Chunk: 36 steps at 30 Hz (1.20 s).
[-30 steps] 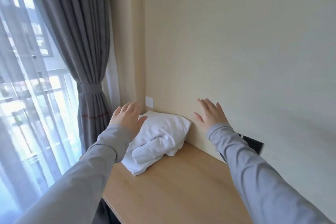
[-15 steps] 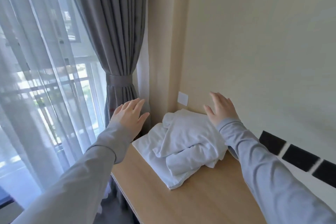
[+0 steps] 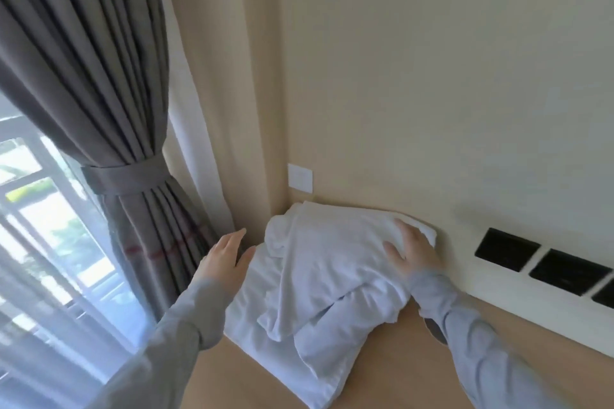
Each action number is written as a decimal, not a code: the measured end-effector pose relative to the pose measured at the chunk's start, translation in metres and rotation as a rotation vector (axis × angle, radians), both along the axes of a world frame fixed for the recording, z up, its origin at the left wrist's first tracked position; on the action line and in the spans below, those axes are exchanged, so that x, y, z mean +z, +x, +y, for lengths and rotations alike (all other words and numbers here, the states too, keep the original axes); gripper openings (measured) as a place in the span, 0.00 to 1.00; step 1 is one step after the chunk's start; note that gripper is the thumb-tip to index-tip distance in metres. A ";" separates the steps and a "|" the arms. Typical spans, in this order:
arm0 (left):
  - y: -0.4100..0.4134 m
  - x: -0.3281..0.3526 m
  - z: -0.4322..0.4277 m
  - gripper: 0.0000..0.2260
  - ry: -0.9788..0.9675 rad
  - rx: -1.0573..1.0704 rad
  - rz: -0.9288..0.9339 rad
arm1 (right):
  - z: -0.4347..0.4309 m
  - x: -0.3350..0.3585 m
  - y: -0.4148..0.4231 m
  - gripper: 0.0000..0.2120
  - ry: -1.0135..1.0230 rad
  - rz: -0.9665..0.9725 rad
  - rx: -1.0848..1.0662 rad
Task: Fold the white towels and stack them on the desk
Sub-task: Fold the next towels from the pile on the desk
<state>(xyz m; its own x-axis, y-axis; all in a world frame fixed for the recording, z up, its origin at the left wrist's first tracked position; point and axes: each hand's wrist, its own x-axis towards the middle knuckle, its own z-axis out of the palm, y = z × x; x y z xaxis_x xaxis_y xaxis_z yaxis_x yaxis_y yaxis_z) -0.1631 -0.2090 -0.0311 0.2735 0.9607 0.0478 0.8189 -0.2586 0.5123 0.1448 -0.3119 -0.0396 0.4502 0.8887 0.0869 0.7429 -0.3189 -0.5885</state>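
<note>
A loose heap of white towels (image 3: 319,279) lies in the far left corner of the wooden desk (image 3: 392,372), pushed up against the wall. My right hand (image 3: 412,252) lies flat on the heap's far right part, fingers straight. At the heap's left edge my left hand (image 3: 226,259) hovers with straight fingers and holds nothing; whether it touches the cloth is unclear. Both arms wear grey sleeves.
A grey tied-back curtain (image 3: 109,116) hangs left of the desk before a window with sheer drapes. A white wall plate (image 3: 300,178) sits just above the towels. Black sockets (image 3: 506,250) line the wall at the right.
Both hands have come down and closer to the towels; my right hand now rests on the heap. The view has dropped and moved nearer the corner.
</note>
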 end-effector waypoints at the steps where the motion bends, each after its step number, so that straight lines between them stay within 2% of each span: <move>1: 0.005 -0.011 0.008 0.23 -0.056 0.002 -0.057 | -0.005 -0.013 0.007 0.27 -0.015 0.046 -0.044; 4: 0.023 -0.047 0.030 0.22 -0.239 -0.021 -0.176 | -0.025 -0.050 0.019 0.27 -0.027 0.247 -0.221; 8: 0.044 -0.091 0.066 0.18 -0.477 0.018 -0.364 | -0.033 -0.088 0.019 0.31 0.003 0.657 -0.534; 12: 0.066 -0.124 0.112 0.17 -0.655 0.012 -0.417 | -0.010 -0.112 0.020 0.34 0.074 0.939 -0.768; 14: 0.078 -0.134 0.128 0.16 -0.703 -0.006 -0.445 | 0.003 -0.119 0.018 0.35 0.116 1.006 -0.810; 18: 0.092 -0.144 0.145 0.16 -0.750 0.015 -0.511 | 0.017 -0.120 0.010 0.26 0.198 1.055 -0.828; 20: 0.093 -0.148 0.146 0.17 -0.764 0.008 -0.514 | 0.021 -0.121 0.010 0.25 0.216 1.080 -0.849; 22: 0.094 -0.148 0.146 0.19 -0.756 -0.034 -0.464 | 0.025 -0.121 0.014 0.29 0.202 1.096 -0.888; 25: 0.099 -0.142 0.141 0.18 -0.777 -0.083 -0.458 | 0.029 -0.116 0.018 0.49 0.140 1.107 -0.939; 26: 0.102 -0.140 0.139 0.18 -0.785 -0.095 -0.473 | 0.028 -0.117 0.019 0.53 0.151 1.110 -0.953; 27: 0.103 -0.139 0.136 0.16 -0.787 -0.099 -0.492 | 0.028 -0.116 0.019 0.51 0.176 1.108 -0.969; 29: 0.105 -0.139 0.130 0.12 -0.785 -0.099 -0.525 | 0.028 -0.108 0.015 0.38 0.223 1.090 -0.968; 32: 0.103 -0.138 0.125 0.13 -0.792 -0.092 -0.553 | 0.028 -0.094 0.005 0.20 0.303 0.993 -0.939; 36: 0.102 -0.129 0.127 0.15 -0.773 -0.100 -0.556 | 0.031 -0.072 -0.004 0.14 0.402 0.873 -0.904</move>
